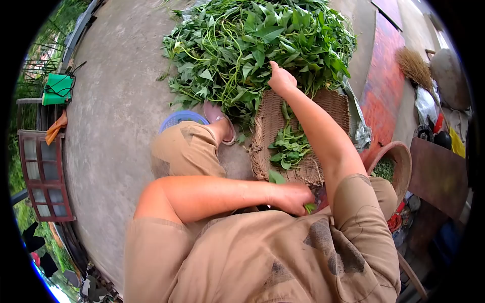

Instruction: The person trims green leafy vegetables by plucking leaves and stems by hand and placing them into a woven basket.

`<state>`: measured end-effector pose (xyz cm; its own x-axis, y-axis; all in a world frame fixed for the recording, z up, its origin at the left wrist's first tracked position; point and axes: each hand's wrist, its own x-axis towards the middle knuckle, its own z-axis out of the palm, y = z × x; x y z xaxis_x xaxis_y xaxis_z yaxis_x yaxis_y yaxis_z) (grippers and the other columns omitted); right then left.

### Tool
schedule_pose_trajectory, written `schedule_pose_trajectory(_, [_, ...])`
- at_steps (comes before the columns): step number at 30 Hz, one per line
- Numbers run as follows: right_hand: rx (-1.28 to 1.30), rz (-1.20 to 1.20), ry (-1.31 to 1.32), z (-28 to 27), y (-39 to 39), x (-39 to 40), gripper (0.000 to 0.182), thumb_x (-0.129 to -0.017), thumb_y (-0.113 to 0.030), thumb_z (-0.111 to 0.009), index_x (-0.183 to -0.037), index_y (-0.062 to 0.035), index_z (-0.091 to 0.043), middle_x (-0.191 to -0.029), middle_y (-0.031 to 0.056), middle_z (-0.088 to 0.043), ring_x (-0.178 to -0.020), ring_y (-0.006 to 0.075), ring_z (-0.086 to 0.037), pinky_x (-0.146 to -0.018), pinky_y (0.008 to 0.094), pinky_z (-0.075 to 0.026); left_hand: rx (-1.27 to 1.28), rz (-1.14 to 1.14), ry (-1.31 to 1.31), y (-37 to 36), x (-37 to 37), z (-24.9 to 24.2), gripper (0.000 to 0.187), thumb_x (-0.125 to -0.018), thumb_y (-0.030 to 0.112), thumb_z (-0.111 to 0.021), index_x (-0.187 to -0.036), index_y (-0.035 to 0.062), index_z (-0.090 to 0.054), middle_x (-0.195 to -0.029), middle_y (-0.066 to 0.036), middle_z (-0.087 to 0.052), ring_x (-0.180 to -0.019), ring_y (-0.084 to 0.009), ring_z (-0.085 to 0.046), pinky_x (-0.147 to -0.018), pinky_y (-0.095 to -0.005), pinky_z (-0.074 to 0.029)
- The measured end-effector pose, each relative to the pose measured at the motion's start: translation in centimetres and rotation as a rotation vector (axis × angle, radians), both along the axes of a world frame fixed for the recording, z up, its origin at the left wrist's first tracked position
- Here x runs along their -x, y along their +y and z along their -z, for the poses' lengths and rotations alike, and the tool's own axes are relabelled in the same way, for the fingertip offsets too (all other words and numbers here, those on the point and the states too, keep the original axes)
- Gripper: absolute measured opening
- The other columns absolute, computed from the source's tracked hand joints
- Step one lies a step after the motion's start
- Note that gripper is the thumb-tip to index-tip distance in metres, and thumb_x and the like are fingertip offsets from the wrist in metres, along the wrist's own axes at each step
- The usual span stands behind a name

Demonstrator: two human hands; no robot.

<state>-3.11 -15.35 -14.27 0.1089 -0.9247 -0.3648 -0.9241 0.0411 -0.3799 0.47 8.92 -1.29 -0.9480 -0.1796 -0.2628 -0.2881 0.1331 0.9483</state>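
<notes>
A large heap of green leafy vines (232, 50) lies on the floor ahead. My right hand (283, 81) reaches to the heap's near edge, one digit pointing up and the others curled; what it grips, if anything, is hidden. Close to my lap, my left hand (295, 198) is closed around some green leaves, which stick out on both sides of it. Between the hands sits a woven basket (261, 126) with a small bunch of picked leaves (290, 146) in it. My right forearm passes over the basket's right part.
A blue plastic basket (177, 117) stands by my left foot. At the right are a round clay-coloured container (401, 161) with chopped greens, a reddish board (381, 86) and a straw broom (414, 65). A green box (58, 90) and a framed window panel (46, 174) are far left.
</notes>
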Motion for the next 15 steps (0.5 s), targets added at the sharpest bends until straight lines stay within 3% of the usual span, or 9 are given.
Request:
schedule_pose_trajectory(3, [0.112,-0.062,0.144,2.7,-1.6,0.8,0.031,-0.086,-0.015,-0.050,-0.115,-0.0104,-0.061,-0.111,0.0170,-0.063,-0.103,0.0342,-0.063,-0.086,0.0450,-0.050,-0.199,-0.096,0.095,1.0,0.0,0.8,0.026,-0.075,0.020,-0.063,-0.087,-0.0033,-0.060,-0.077,-0.023,-0.062,-0.073,-0.0369,-0.060,-0.067,-0.0450,-0.046])
schedule_pose_trajectory(5, [0.335,-0.036,0.079,3.4,-2.3,2.4,0.023,-0.087,-0.021,-0.054,-0.101,-0.0095,-0.068,-0.096,0.0161,-0.067,-0.091,0.0357,-0.066,-0.079,0.0441,-0.052,-0.305,-0.160,0.115,0.9,-0.1,1.1,0.025,-0.077,0.019,-0.062,-0.087,-0.0039,-0.060,-0.074,-0.020,-0.062,-0.070,-0.0304,-0.060,-0.066,-0.0417,-0.047])
schedule_pose_trajectory(7, [0.390,0.174,-0.448,2.0,-2.3,4.6,0.019,-0.085,-0.021,-0.062,-0.094,-0.0076,-0.071,-0.077,0.0108,-0.067,-0.076,0.0278,-0.067,-0.065,0.0368,-0.054,-0.404,-0.205,0.083,0.0,-0.2,0.7,0.024,-0.079,0.019,-0.061,-0.087,-0.0044,-0.060,-0.072,-0.017,-0.062,-0.068,-0.0224,-0.059,-0.064,-0.0381,-0.047])
schedule_pose_trajectory(8, [0.246,0.349,-0.742,0.7,-2.3,5.9,0.017,-0.085,-0.021,-0.066,-0.092,-0.0065,-0.072,-0.072,0.0069,-0.065,-0.069,0.0223,-0.066,-0.059,0.0320,-0.051,-0.522,-0.209,0.081,-0.2,-0.1,1.0,0.023,-0.081,0.018,-0.059,-0.085,-0.0043,-0.059,-0.069,-0.011,-0.060,-0.067,-0.0136,-0.055,-0.062,-0.0341,-0.046])
schedule_pose_trajectory(9, [0.095,0.523,-1.029,-1.5,-2.1,6.9,0.017,-0.084,-0.021,-0.069,-0.090,-0.0055,-0.072,-0.068,0.0030,-0.062,-0.062,0.0168,-0.064,-0.053,0.0271,-0.049,-0.487,-0.238,0.058,-0.8,-0.2,0.6,0.021,-0.082,0.017,-0.058,-0.085,-0.0037,-0.059,-0.069,-0.008,-0.059,-0.068,-0.0115,-0.053,-0.062,-0.0331,-0.046])
schedule_pose_trajectory(10, [0.057,0.587,-1.130,-4.9,-1.0,7.8,0.015,-0.086,-0.018,-0.069,-0.090,-0.0040,-0.072,-0.070,-0.0014,-0.059,-0.055,0.0096,-0.059,-0.046,0.0208,-0.044,-0.424,-0.285,0.083,-1.6,-0.2,0.6,0.021,-0.082,0.017,-0.058,-0.084,-0.0034,-0.059,-0.069,-0.007,-0.059,-0.067,-0.0111,-0.053,-0.061,-0.0328,-0.046])
schedule_pose_trajectory(13, [0.067,0.627,-1.296,-10.9,2.8,10.7,0.021,-0.093,-0.016,-0.059,-0.105,0.0004,-0.066,-0.082,0.0062,-0.064,-0.067,0.0162,-0.064,-0.053,0.0237,-0.048,-0.256,-0.493,0.151,-3.3,0.1,1.6,0.019,-0.083,0.017,-0.059,-0.083,-0.0020,-0.060,-0.070,-0.004,-0.060,-0.067,-0.0102,-0.053,-0.061,-0.0306,-0.046])
schedule_pose_trajectory(15, [-0.024,0.570,-1.461,-12.1,5.3,13.8,0.024,-0.096,-0.016,-0.055,-0.109,0.0015,-0.063,-0.086,0.0086,-0.065,-0.072,0.0202,-0.064,-0.058,0.0284,-0.050,-0.364,-0.596,0.072,-4.4,0.0,1.3,0.014,-0.080,0.013,-0.064,-0.081,-0.0004,-0.062,-0.070,-0.002,-0.061,-0.067,-0.0093,-0.055,-0.063,-0.0279,-0.048])
